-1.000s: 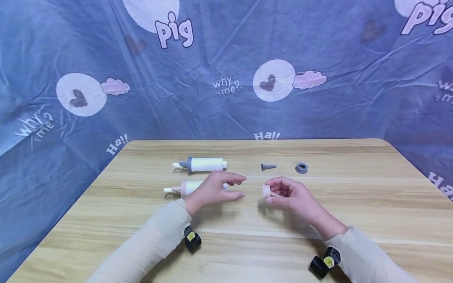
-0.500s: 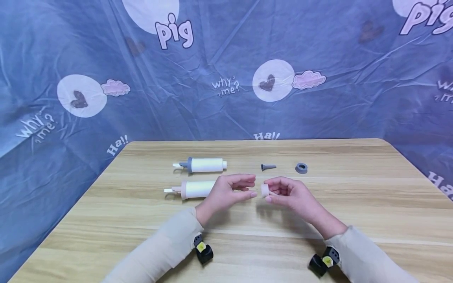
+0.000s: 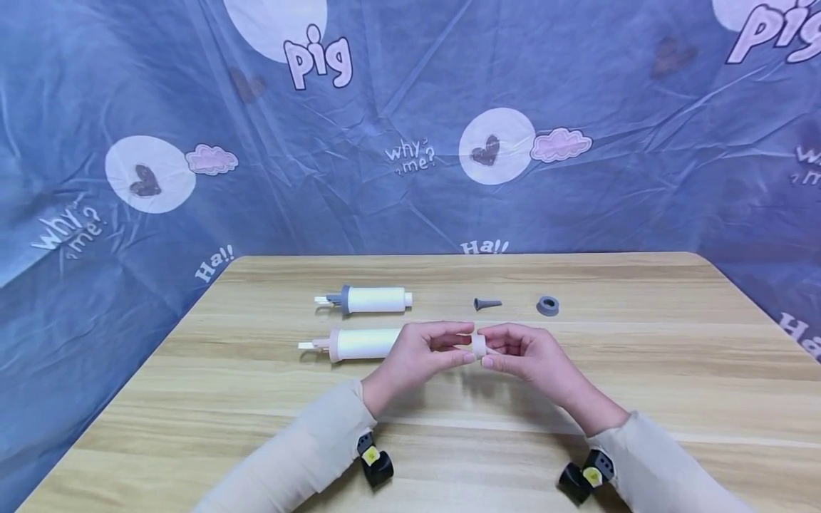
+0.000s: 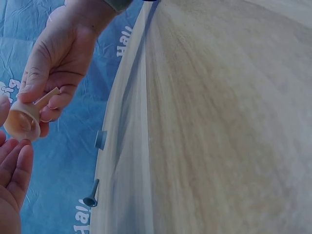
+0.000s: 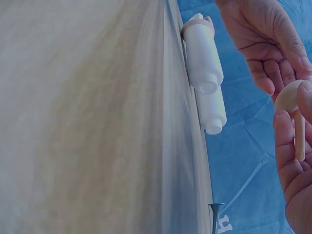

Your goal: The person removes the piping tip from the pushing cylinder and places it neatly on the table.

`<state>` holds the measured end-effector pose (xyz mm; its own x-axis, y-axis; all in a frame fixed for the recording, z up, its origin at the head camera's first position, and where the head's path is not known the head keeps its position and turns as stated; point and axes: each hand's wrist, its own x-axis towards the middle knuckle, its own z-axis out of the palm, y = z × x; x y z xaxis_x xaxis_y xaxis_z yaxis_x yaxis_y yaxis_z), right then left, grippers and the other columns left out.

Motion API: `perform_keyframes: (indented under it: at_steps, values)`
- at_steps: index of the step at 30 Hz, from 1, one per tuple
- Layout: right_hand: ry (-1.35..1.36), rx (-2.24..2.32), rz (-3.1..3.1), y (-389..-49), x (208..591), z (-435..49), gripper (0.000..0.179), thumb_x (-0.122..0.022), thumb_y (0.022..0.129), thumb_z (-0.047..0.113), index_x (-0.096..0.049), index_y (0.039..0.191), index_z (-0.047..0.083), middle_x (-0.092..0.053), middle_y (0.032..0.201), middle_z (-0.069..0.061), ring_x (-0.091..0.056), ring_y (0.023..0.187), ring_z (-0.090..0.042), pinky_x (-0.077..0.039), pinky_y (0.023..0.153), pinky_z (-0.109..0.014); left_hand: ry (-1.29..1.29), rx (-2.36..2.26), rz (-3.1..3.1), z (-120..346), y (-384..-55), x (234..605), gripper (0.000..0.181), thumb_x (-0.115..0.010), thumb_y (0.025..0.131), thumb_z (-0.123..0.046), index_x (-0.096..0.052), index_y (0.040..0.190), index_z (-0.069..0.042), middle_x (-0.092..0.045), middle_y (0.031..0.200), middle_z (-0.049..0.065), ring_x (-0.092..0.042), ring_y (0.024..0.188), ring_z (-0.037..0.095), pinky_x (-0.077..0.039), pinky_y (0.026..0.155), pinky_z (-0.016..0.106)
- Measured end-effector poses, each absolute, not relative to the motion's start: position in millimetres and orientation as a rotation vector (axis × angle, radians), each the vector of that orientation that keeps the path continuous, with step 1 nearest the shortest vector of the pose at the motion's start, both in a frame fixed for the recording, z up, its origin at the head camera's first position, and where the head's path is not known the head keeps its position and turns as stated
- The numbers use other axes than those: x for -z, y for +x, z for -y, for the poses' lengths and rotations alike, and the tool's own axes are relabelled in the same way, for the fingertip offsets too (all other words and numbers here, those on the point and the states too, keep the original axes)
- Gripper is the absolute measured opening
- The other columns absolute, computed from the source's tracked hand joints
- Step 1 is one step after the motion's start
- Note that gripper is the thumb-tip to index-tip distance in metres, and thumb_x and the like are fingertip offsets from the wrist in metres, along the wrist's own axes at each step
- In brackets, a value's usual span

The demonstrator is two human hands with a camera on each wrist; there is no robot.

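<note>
In the head view, my right hand (image 3: 529, 349) pinches a small pale cup-shaped cap (image 3: 478, 346). The left wrist view shows the cap's (image 4: 30, 117) open side, which faces my left hand, and a thin stem (image 4: 48, 97) beside it. My left hand (image 3: 426, 349) has met the cap from the left; its thumb and fingertips lie at opposite sides of the rim. Both hands are above the table. Behind my left hand lies a white cylinder with a pale pink collar (image 3: 362, 344), its right end hidden.
Farther back on the wooden table (image 3: 609, 399) lie a white cylinder with a grey collar (image 3: 377, 300), a small grey funnel-shaped piece (image 3: 487, 304) and a grey ring (image 3: 548, 306). A blue printed cloth (image 3: 398, 199) hangs behind the table.
My left hand has moved right, from over the pink-collared cylinder to the cap's rim, uncovering more of that cylinder. My right hand has stayed almost in place with the cap.
</note>
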<state>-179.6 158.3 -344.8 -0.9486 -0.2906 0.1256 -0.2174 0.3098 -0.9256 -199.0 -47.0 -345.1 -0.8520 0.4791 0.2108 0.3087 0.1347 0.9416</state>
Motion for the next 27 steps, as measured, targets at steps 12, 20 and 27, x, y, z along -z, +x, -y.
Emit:
perform_keyframes:
  at_steps: [12,20,27]
  values:
    - [-0.528,1.803,-2.477,-180.3,349.0,-156.8,0.04,-0.072,0.078,0.01,-0.059,0.113,-0.007,-0.067,0.093,-0.016,-0.063,0.078,-0.008,-0.053,0.068,-0.024,0.843,-1.823,-2.214,45.4,-199.1,346.9,0.04,-0.071,0.078,-0.005,-0.061,0.117,0.001,-0.063,0.117,0.016,-0.067,0.091,0.024,-0.053,0.077,0.023]
    - [-0.535,1.814,-2.459,-182.4,351.2,-156.0,0.039,-0.072,0.078,0.01,-0.06,0.112,-0.005,-0.067,0.093,-0.017,-0.063,0.078,-0.009,-0.054,0.067,-0.025,0.786,-1.817,-2.227,44.0,-199.1,346.3,0.039,-0.073,0.078,-0.007,-0.063,0.116,-0.003,-0.065,0.115,0.011,-0.068,0.089,0.017,-0.054,0.077,0.025]
    - [-0.536,1.802,-2.464,-182.0,350.3,-156.9,0.039,-0.072,0.079,0.011,-0.06,0.113,-0.005,-0.067,0.094,-0.017,-0.062,0.077,-0.008,-0.053,0.066,-0.023,0.774,-1.833,-2.218,44.2,-199.3,346.8,0.039,-0.073,0.077,-0.008,-0.064,0.114,-0.002,-0.066,0.113,0.013,-0.068,0.09,0.017,-0.054,0.077,0.025]
